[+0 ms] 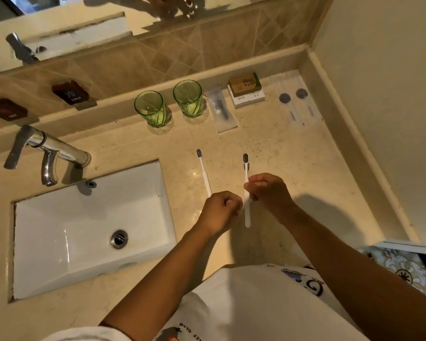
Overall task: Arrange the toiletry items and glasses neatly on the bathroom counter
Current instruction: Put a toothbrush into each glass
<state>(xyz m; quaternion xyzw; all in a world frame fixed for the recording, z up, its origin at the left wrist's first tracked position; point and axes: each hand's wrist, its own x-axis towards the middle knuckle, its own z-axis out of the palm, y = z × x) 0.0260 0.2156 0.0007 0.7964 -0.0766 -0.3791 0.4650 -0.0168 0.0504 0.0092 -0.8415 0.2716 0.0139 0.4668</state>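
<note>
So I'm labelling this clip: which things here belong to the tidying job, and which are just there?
Job: left toothbrush, right toothbrush, two green glasses, wrapped sachet, soap boxes, flat packets, left hand, right hand.

Just there: faucet, sink, mirror.

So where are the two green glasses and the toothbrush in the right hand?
Left green glass (pixel 150 110): head view, on its side wall.
Right green glass (pixel 188 99): head view, on its side wall.
Toothbrush in right hand (pixel 246 160): head view, on the dark bristle head above the fingers.
</note>
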